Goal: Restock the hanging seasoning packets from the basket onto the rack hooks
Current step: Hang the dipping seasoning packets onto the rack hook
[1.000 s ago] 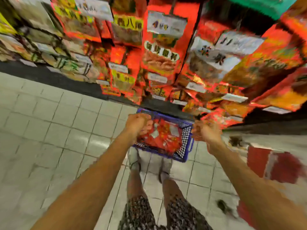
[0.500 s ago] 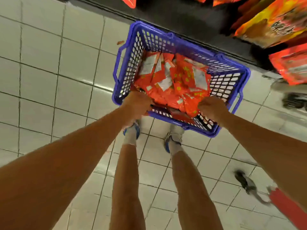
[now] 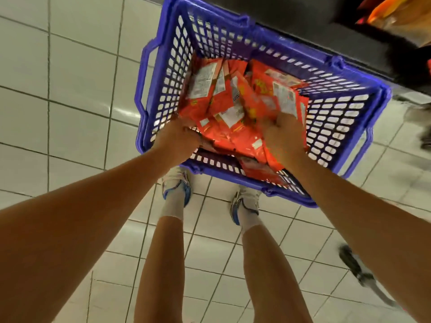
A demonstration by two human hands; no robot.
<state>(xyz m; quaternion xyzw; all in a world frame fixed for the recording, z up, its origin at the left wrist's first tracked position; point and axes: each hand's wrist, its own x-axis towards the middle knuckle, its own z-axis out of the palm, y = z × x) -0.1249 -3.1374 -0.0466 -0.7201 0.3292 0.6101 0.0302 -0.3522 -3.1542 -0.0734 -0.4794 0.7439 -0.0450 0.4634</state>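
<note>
Here, seen from above:
Seasoning packets (image 3: 235,117): a loose heap of red-orange sachets with white label panels, lying at all angles in the bottom of the basket; some slide up against its near wall.
Basket (image 3: 345,127): blue plastic with lattice walls and moulded side handles, standing on the floor just beyond the person's feet, its far edge close to the dark base of the shelving.
Left hand (image 3: 179,136): down inside the near-left corner of the basket, fingers curled onto the edge of the packet heap; it appears to grip packets there, though the fingertips are hidden beneath the hand.
Right hand (image 3: 283,134): in the near-right part of the basket, on top of the heap and blurred by motion; whether the fingers close round a packet or merely rest on it cannot be told.
Arms: both bare forearms reach down and forward from the near corners of the view into the basket.
Legs and shoes (image 3: 176,187): bare shins, white socks, white shoes with blue trim, planted on the tiles just near of the basket.
Floor (image 3: 70,94): pale glossy square tiles with dark grout lines.
Shelving base (image 3: 326,36): a dark strip along the far side, with orange packaging (image 3: 396,17) showing at the far right corner.
Right edge: a blurred dark shoe of someone else (image 3: 354,264) on the tiles.
</note>
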